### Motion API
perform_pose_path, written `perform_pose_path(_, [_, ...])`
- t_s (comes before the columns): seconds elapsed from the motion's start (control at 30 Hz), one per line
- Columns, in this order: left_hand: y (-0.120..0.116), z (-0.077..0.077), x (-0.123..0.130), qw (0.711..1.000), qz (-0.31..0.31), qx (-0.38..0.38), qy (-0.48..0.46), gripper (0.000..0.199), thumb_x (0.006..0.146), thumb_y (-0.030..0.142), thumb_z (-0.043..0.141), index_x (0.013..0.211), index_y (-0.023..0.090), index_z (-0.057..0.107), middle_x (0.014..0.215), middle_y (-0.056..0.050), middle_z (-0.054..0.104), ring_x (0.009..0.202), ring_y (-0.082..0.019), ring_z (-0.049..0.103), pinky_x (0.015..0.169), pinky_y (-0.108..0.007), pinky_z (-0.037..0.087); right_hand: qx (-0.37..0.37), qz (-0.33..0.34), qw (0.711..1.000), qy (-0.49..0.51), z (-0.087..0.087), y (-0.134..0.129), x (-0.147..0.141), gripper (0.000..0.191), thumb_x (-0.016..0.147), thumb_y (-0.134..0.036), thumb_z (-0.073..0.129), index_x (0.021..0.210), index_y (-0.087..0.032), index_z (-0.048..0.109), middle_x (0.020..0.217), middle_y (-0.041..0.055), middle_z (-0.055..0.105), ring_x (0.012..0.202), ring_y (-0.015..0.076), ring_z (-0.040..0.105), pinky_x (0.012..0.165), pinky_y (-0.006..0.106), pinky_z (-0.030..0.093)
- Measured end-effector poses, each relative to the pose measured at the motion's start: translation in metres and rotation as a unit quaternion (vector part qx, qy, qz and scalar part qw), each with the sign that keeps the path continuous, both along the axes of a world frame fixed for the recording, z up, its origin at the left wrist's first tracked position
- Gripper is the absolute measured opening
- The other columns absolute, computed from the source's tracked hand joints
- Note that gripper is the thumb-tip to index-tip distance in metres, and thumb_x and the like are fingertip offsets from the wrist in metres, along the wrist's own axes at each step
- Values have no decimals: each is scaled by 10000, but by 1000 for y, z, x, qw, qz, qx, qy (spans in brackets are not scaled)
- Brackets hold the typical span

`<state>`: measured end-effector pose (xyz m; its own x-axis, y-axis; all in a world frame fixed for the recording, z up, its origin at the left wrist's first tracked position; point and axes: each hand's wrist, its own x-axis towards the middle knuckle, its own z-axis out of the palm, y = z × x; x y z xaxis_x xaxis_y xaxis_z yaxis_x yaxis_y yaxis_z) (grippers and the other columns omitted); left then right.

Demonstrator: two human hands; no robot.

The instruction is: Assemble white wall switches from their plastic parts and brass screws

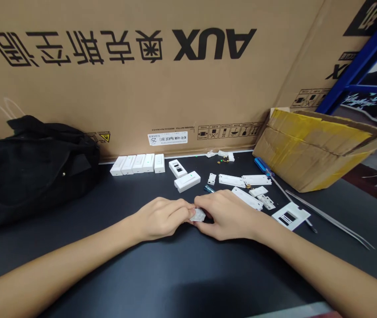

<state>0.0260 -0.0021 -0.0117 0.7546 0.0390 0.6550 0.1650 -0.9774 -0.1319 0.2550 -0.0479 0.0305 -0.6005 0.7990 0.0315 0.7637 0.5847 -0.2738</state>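
A small white plastic part (198, 215) is pinched between both hands above the dark table. My left hand (166, 217) has its fingers closed on the part's left side. From the right, my right hand (224, 215) grips the same part between thumb and fingers. Their fingers hide much of it. Just beyond the hands lie a white switch-like block (187, 181) and a white frame with slots (177, 168). Flat white strips (247, 198) and small white pieces (266, 202) lie beyond my right hand.
Several white blocks (138, 163) stand in a row before a large carton (125, 97). A black bag (32, 168) is at left. On the right are an open box (310, 150), long tweezers (330, 217), a blue-handled screwdriver (261, 166) and a white plate (299, 213).
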Motion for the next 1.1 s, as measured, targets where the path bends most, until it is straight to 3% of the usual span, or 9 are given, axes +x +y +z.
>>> perform_pose_path(0.47, [-2, 2, 0, 1000, -4, 3, 8, 98, 1003, 84, 495, 982, 140, 572, 951, -93, 778, 685, -147, 723, 543, -244, 578, -18, 39, 999, 23, 1, 4, 6, 308, 930, -457, 646, 789, -205, 539, 713, -16, 650, 613, 135, 550, 589, 269, 300])
perform_pose_path(0.63, [-1, -1, 0, 1000, -9, 1, -25, 98, 984, 58, 512, 1009, 134, 569, 914, -107, 776, 777, -171, 766, 608, -241, 627, 28, 36, 999, -17, 2, 1, 4, 303, 974, -452, 578, 826, -190, 613, 795, 26, 726, 692, 176, 646, 619, 297, 320])
perform_pose_path(0.73, [0, -3, 0, 998, -5, -21, -51, 95, 970, 61, 552, 1022, 137, 573, 905, -96, 775, 821, -179, 778, 641, -242, 640, 77, 27, 994, -72, 0, -3, 0, 237, 979, -362, 535, 901, -168, 646, 894, 71, 761, 771, 221, 698, 643, 327, 312])
perform_pose_path(0.83, [-1, -5, 2, 996, 9, -57, -73, 74, 970, 92, 583, 1017, 149, 589, 928, -85, 777, 818, -163, 772, 639, -222, 628, 96, 5, 991, -99, -1, -6, -4, 299, 1024, -352, 443, 951, -149, 649, 928, 97, 770, 774, 241, 712, 624, 346, 277])
perform_pose_path(1.1, [-15, -3, 5, 972, 5, -174, -156, 166, 899, 116, 704, 1058, 145, 665, 864, -49, 742, 643, -96, 674, 584, -188, 574, 65, 17, 996, -66, 2, -9, -4, 304, 1046, -337, 383, 948, -165, 613, 890, 80, 767, 744, 228, 707, 622, 331, 299])
